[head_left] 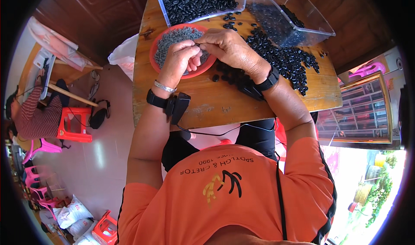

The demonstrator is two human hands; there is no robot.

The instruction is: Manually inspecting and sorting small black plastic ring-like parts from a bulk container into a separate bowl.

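My left hand [179, 61] and my right hand [233, 50] meet fingertip to fingertip over a red bowl [210, 64]. Both are closed in a pinch. A small dark bit shows between the fingertips, too hidden to name. Many small grey screw-like pieces [166, 42] fill the bowl. Beside my right hand, a spread of small black oval pieces [276, 50] covers the right part of the table. More of them lie partly hidden under my right wrist.
The wooden table [207, 113] carries a clear bin [207, 16] of black pieces and a second clear bin [320, 31] at the back. A cable [207, 134] hangs from my left wrist device. A person [39, 115] sits at far left, near a red stool [75, 124].
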